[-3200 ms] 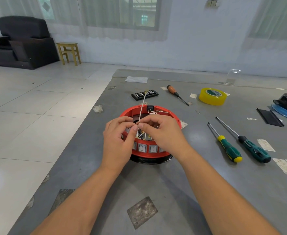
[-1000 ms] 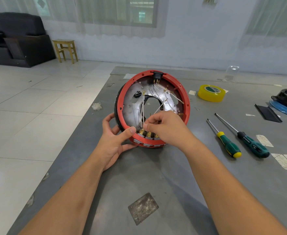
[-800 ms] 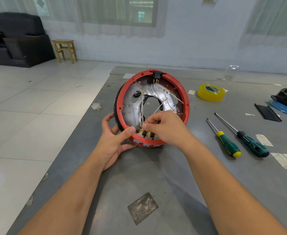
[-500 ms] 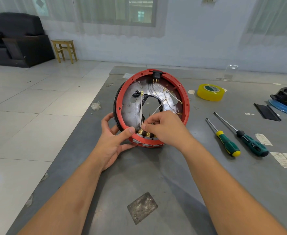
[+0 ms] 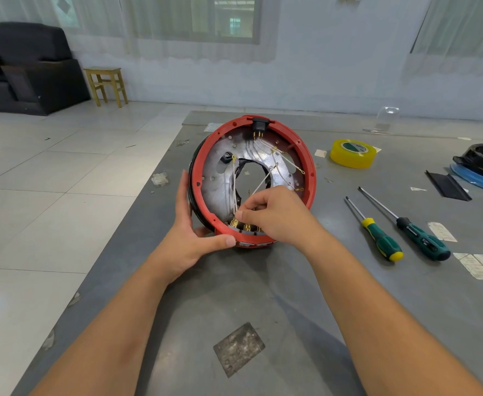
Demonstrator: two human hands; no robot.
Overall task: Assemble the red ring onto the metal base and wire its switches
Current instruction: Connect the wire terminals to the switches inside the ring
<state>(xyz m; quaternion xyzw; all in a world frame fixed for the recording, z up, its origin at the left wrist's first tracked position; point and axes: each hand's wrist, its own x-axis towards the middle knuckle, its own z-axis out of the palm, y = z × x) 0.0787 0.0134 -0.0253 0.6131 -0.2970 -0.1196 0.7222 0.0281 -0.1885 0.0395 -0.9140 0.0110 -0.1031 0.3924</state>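
The red ring (image 5: 311,167) stands tilted on its edge on the grey table, open side toward me. Inside it sits the shiny metal base (image 5: 220,184) with a round hole in the middle. Thin white wires (image 5: 263,182) cross the base to brass terminals and a black socket (image 5: 260,124) at the top. My left hand (image 5: 190,238) grips the ring's lower left rim, thumb along the bottom edge. My right hand (image 5: 274,215) pinches a white wire just above the row of switches (image 5: 246,227) at the ring's bottom.
Two green-handled screwdrivers (image 5: 377,232) (image 5: 417,235) lie to the right. A yellow tape roll (image 5: 352,153) sits behind them, with black and blue parts (image 5: 480,167) at the far right edge. The table's left edge (image 5: 137,201) drops to a tiled floor.
The ring went from lying flat to standing tilted on its edge. Over the last second my right hand shifted slightly lower toward the switch row, and my left thumb slid down to the bottom rim.
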